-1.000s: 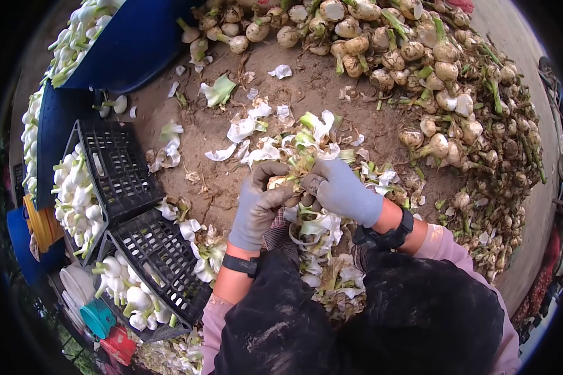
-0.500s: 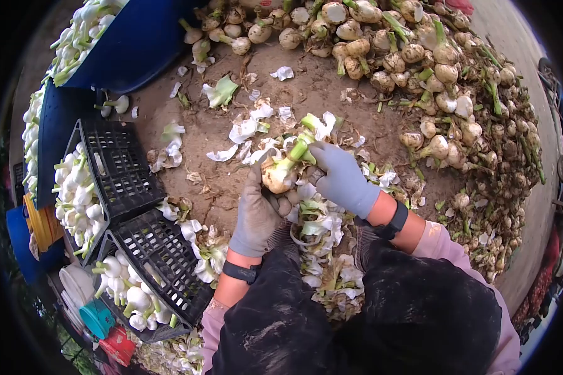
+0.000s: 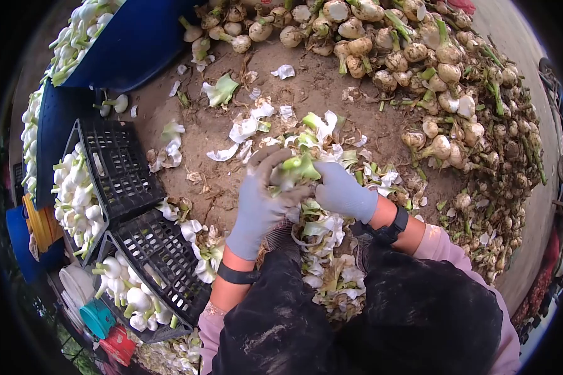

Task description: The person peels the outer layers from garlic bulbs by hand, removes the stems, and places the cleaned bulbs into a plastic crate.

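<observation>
My left hand [image 3: 261, 197], in a grey-blue glove with dirty fingertips, wraps round a garlic bulb [image 3: 286, 180] in front of my knees. The fingers and motion blur hide much of the bulb. A pale green outer skin [image 3: 305, 167] hangs folded out beside its stem. My right hand [image 3: 347, 190], gloved too, is closed with its thumb and fingertips at the edge of that skin. Loose white peelings [image 3: 322, 225] lie on the ground below and between my feet.
A big pile of unpeeled, soil-stained garlic [image 3: 447, 75] curves from the back round to the right. At left stand black crates [image 3: 122, 165] holding white, cleaned bulbs, with blue tubs [image 3: 116, 53] behind them. A teal bucket [image 3: 98, 319] and a red container [image 3: 118, 344] are at lower left.
My left hand has turned over the bulb, its fingers now across the top. The stem no longer points up right, and the green skin is folded outward. My right hand has moved slightly down.
</observation>
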A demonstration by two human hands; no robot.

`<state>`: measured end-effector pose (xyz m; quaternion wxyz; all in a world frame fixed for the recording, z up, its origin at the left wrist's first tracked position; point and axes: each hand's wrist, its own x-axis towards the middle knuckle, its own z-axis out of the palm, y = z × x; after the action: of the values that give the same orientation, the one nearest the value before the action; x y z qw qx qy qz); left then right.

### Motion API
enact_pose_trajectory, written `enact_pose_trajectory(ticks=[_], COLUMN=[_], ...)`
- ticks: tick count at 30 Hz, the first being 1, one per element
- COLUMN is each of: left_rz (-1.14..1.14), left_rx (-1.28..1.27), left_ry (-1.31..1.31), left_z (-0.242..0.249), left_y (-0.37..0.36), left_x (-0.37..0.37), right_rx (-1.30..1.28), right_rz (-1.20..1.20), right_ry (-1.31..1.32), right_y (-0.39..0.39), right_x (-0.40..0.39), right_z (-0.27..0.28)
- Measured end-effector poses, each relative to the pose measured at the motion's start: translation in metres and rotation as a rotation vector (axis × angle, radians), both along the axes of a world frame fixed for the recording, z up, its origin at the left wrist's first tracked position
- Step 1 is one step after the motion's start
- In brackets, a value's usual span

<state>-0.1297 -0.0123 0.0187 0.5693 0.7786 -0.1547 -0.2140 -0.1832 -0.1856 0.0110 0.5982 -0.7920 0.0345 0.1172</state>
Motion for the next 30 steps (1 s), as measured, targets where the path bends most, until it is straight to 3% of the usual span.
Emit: enact_pose_trajectory(ticks=[1, 2, 3, 4, 6, 8, 9, 10, 11, 12, 13, 15, 16, 17, 18, 20, 23, 25, 27, 28, 30], left_rz=[0.007, 0.015, 0.108, 0.108, 0.281, 0.199, 0.198, 0.197, 0.379, 0.439, 0.436, 0.425, 0.404, 0.378, 0.362, 0.311, 0.254, 0.198, 0.235, 0.235, 0.320], left_rx=[-0.015, -0.025, -0.219, -0.221, -0.380, -0.468, -0.621, -0.773, -0.825, -0.777, -0.650, -0.522, -0.437, -0.356, -0.362, -0.204, -0.126, -0.076, -0.271, -0.270, -0.744], left_ry=[0.164, 0.331, 0.565, 0.564, 0.634, 0.664, 0.682, 0.699, 0.702, 0.635, 0.555, 0.497, 0.422, 0.345, 0.353, 0.249, 0.177, 0.104, 0.356, 0.358, 0.546], left_z=[0.002, 0.003, 0.003, 0.002, -0.002, -0.003, 0.001, 0.005, 0.007, 0.006, -0.001, -0.008, -0.009, -0.009, -0.004, 0.010, 0.003, 0.006, 0.014, 0.016, 0.020], left_y=[-0.002, -0.002, 0.003, 0.005, 0.009, 0.016, 0.016, 0.015, 0.014, 0.016, 0.021, 0.023, 0.019, 0.013, 0.006, -0.003, 0.007, 0.012, 0.015, 0.014, 0.012], left_x=[-0.002, -0.005, -0.007, -0.007, -0.010, -0.009, -0.009, -0.009, -0.008, -0.002, 0.001, -0.003, -0.008, -0.012, -0.015, -0.020, -0.016, -0.017, -0.019, -0.020, -0.020], right_rx=[-0.113, -0.110, -0.263, -0.420, -0.458, -0.763, -0.803, -0.798, -0.758, -0.712, -0.707, -0.450, -0.369, -0.365, -0.375, -0.623, -0.751, -0.701, -0.650, -0.647, -0.642], right_rz=[0.129, 0.126, 0.164, 0.205, 0.084, 0.069, 0.228, 0.229, 0.494, 0.764, 0.771, 0.428, 0.177, 0.042, 0.028, 0.105, 0.207, 0.164, 0.117, 0.093, 0.072], right_ry=[0.239, 0.244, 0.153, 0.058, 0.054, 0.000, 0.105, 0.103, 0.207, 0.302, 0.294, 0.212, 0.002, -0.036, -0.031, -0.337, -0.256, -0.236, -0.211, -0.134, -0.064], right_y=[-0.007, -0.007, -0.009, -0.013, -0.028, -0.041, -0.041, -0.040, -0.033, -0.028, -0.024, -0.022, -0.018, -0.011, -0.006, 0.002, 0.008, 0.002, -0.010, -0.019, -0.030], right_x=[-0.003, -0.005, -0.006, -0.005, -0.001, -0.003, -0.007, -0.019, -0.033, -0.037, -0.035, -0.039, -0.028, -0.014, -0.004, 0.010, 0.015, 0.015, 0.008, 0.001, -0.013], right_z=[0.010, 0.012, 0.012, 0.012, 0.006, -0.014, -0.020, -0.018, -0.007, 0.002, 0.006, 0.015, 0.016, 0.015, 0.015, 0.014, 0.011, 0.007, -0.001, -0.011, -0.017])
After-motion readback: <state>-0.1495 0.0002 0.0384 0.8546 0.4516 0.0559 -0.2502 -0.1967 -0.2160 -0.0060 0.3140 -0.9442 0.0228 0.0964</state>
